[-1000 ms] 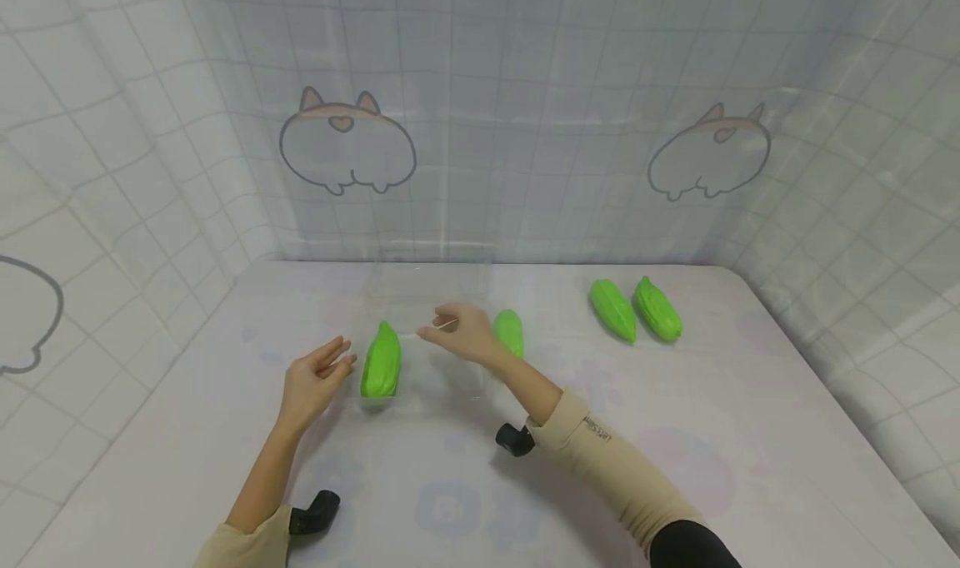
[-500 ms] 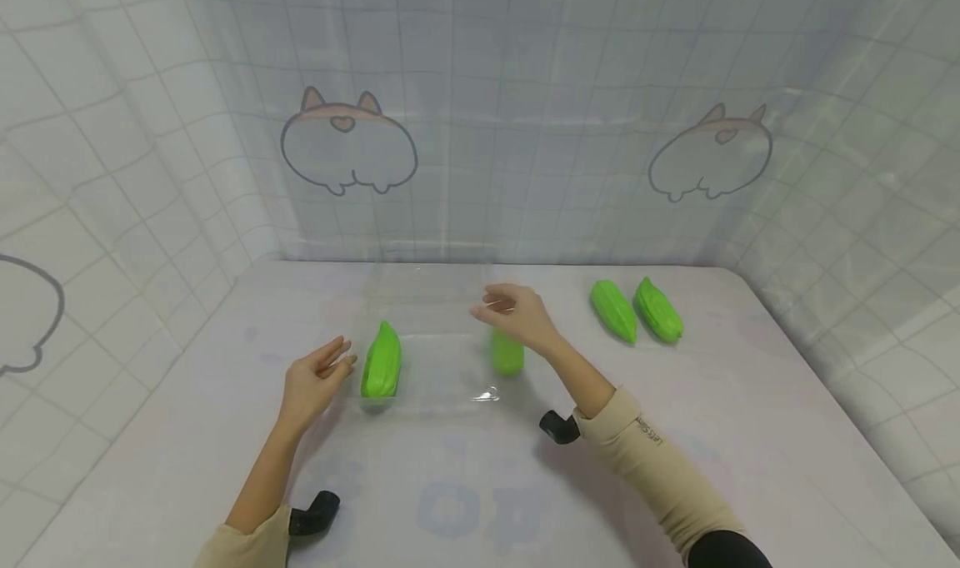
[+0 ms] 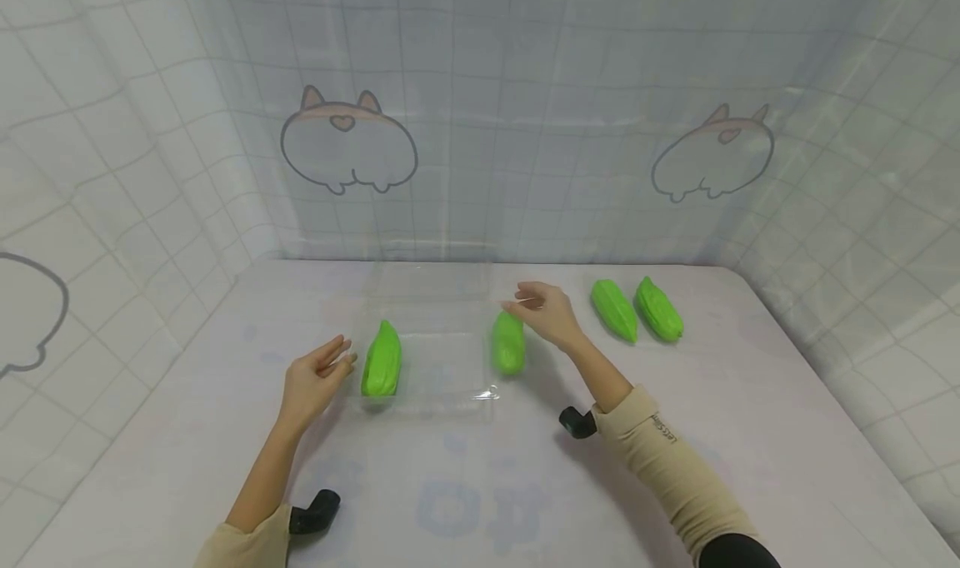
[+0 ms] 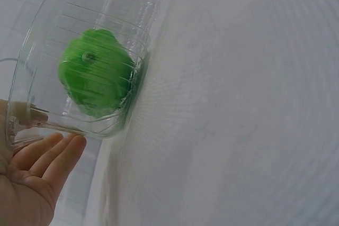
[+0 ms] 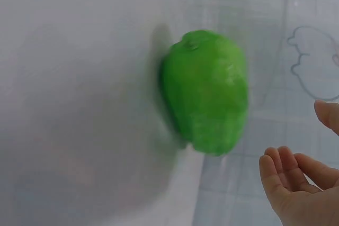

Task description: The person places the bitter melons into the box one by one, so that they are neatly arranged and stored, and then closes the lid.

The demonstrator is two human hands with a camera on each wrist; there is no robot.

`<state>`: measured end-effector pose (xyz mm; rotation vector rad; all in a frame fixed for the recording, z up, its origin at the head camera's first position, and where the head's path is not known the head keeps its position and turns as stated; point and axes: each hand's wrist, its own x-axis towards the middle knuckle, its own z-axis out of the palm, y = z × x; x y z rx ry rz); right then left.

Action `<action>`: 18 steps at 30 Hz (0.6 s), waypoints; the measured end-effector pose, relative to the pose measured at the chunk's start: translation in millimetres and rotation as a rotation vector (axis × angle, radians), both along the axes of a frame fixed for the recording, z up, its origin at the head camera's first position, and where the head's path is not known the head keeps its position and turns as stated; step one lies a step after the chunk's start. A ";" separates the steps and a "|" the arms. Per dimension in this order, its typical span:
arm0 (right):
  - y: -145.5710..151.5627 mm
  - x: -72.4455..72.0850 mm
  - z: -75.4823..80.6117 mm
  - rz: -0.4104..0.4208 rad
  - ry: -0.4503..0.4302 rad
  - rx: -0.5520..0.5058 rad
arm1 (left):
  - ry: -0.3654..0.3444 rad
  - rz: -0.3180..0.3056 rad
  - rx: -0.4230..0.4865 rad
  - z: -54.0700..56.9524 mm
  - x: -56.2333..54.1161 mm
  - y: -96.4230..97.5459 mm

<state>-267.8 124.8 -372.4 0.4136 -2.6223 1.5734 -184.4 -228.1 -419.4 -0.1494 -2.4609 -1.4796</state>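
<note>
My left hand (image 3: 317, 383) is at the left side of a clear plastic box (image 3: 444, 366), its loosely bent fingers right at the rim; in the left wrist view the fingers (image 4: 66, 160) lie beside the box corner. Inside the box, along its left side, lies a green ridged gourd (image 3: 382, 360). My right hand (image 3: 550, 314) is raised near the far end of a second green gourd (image 3: 508, 347), which lies just right of the box. In the right wrist view the right fingers (image 5: 270, 178) and thumb are apart and hold nothing, at a distance from that gourd (image 5: 206, 93).
Two more green gourds (image 3: 615, 310) lie side by side at the back right of the white table (image 3: 450, 476). The box's lid (image 3: 431, 293) is folded back behind it. A grid-patterned curtain (image 3: 525, 135) with cartoon animals hangs behind the table and along both sides.
My right hand has moved right from over the box to the gourd beside it; its forearm shifted right too. The left hand, the box and the gourds keep their places.
</note>
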 end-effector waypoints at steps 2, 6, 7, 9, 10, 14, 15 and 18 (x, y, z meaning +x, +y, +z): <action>2.3 -0.9 -4.1 -0.021 0.001 0.013 | 0.000 -0.001 0.000 0.1 0.0 0.0; 5.4 -3.4 -12.0 -0.045 -0.014 0.036 | 0.003 0.001 -0.006 -0.1 0.3 0.1; 5.8 -3.9 -13.5 -0.049 -0.020 0.042 | 0.004 0.003 -0.009 -0.2 0.4 0.0; 6.2 -5.0 -16.1 -0.059 -0.037 0.048 | 0.004 0.007 -0.013 -0.7 0.6 0.0; 6.2 -5.6 -17.2 -0.064 -0.043 0.055 | 0.004 0.009 -0.016 -0.7 0.7 0.0; 6.6 -6.9 -20.9 -0.066 -0.073 0.076 | -0.002 0.009 -0.016 0.2 1.0 -0.2; 6.6 -7.4 -21.9 -0.062 -0.079 0.083 | -0.005 0.009 -0.015 0.4 1.0 -0.2; 6.8 -8.9 -25.4 -0.040 -0.107 0.096 | -0.009 0.005 -0.014 1.3 1.1 -0.4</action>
